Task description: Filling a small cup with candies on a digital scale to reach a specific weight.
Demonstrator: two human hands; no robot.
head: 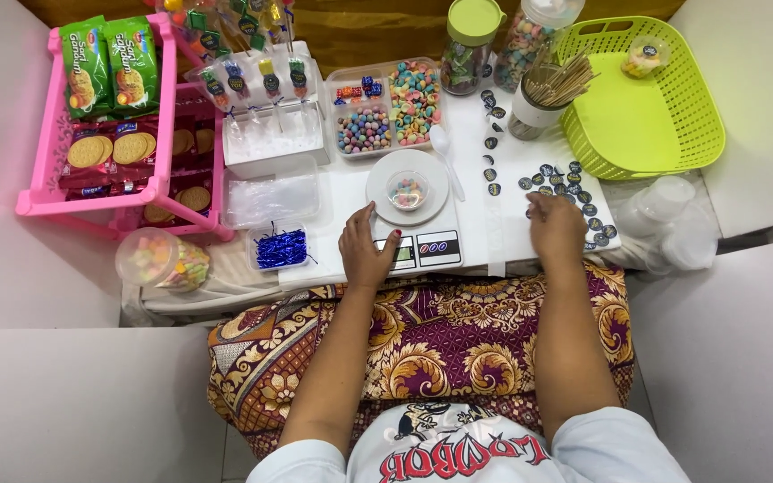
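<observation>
From the head view, we look down on a white desk (342, 192) crowded with sweets. The left hand (366, 246) rests at the near left edge of the white kitchen scale (413, 219), fingers loosely spread and flat, holding nothing. On the scale's round plate sits a small clear cup (407, 190) with a few pastel candies inside. We judge that cup light, thin and easy to crush or tip, so it is best taken by the rim or low on the wall with a gentle pinch. The right hand (555, 224) lies palm down to the right, fingertips among the round dark stickers (574, 183) scattered on the desk; we cannot tell whether it pinches one. Those stickers look flat and flimsy, something to lift by an edge.

Packages now. At far left, a pink rack (46, 170) holds green biscuit packs (107, 64) above red ones (109, 152). A clear divided tray of coloured candies (386, 107) sits far of the scale. A green-lidded jar (470, 40) stands behind it, and a lime basket (664, 134) sits far right. A tub of blue twist ties (280, 248) lies near left.
</observation>
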